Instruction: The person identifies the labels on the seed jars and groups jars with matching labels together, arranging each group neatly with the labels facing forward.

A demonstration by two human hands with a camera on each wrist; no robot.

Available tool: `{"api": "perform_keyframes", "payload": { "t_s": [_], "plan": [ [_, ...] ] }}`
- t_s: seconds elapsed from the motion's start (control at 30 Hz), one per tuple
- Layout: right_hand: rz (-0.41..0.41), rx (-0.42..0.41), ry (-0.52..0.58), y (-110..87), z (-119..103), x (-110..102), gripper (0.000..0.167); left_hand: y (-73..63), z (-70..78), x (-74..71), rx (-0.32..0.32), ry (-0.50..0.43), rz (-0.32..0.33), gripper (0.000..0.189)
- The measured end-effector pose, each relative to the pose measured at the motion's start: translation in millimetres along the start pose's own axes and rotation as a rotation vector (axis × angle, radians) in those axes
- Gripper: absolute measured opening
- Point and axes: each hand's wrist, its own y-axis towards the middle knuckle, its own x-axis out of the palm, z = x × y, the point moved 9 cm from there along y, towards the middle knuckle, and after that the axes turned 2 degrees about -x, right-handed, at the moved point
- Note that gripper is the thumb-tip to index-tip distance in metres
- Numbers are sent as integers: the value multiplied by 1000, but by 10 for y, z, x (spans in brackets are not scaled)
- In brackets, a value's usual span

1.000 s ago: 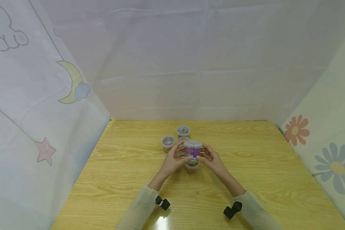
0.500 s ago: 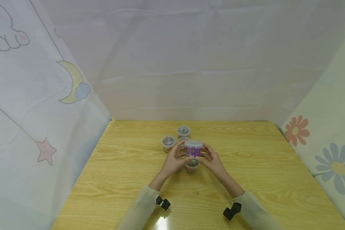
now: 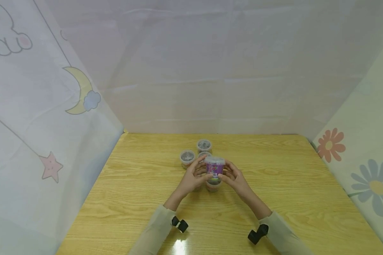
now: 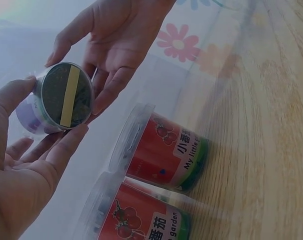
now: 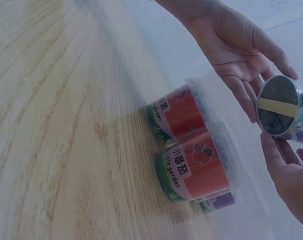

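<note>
Both hands hold up a small lidded plastic cup with a purple label (image 3: 215,167), above the other cups. My left hand (image 3: 191,179) grips its left side, thumb in front and fingers behind. On the opposite side, my right hand (image 3: 236,179) grips it the same way. From below, the left wrist view shows the cup's dark base (image 4: 56,95) crossed by a pale yellow strip. Beneath the held cup stands a red-labelled cup (image 5: 196,167) printed with tomatoes; a second red-labelled cup (image 4: 164,145) is beside it.
Lidded cups stand grouped on the wooden table (image 3: 131,198): a left one (image 3: 187,157), a back one (image 3: 204,145) and a middle one (image 3: 205,154) partly hidden by the hands. A purple-labelled cup (image 5: 220,201) shows behind the red ones. Printed cloth walls (image 3: 191,88) surround the table.
The held cup has tilted slightly between the fingers, so more of its label's lower part shows. Both hands stay almost in the same place, and the standing cups have not moved.
</note>
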Motion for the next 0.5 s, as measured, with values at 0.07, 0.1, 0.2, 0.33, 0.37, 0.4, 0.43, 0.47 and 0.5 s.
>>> {"api": "perform_keyframes", "payload": {
  "t_s": [0.07, 0.1, 0.2, 0.33, 0.37, 0.4, 0.43, 0.47, 0.5],
  "plan": [
    [-13, -10, -1, 3, -10, 10, 60, -2, 0, -4, -1, -2, 2, 73],
    [-16, -14, -9, 5, -15, 13, 59, -5, 1, -8, 0, -3, 6, 73],
    [-9, -17, -31, 12, -22, 11, 59, -16, 17, -15, 13, 7, 24, 73],
    [15, -17, -42, 26, -22, -5, 57, -29, 46, -10, 21, 20, 35, 72],
    [18, -21, -43, 29, -24, -7, 57, -30, 48, -8, 20, 20, 35, 72],
    [23, -24, -42, 31, -24, -12, 57, -33, 51, -6, 19, 20, 35, 71],
    [25, -28, -43, 33, -26, -14, 57, -33, 52, -7, 18, 20, 37, 71],
    [26, -34, -46, 32, -31, -14, 57, -33, 51, -7, 17, 20, 37, 71],
    [26, -38, -46, 32, -33, -14, 57, -33, 49, -7, 17, 22, 38, 71]
  ]
}}
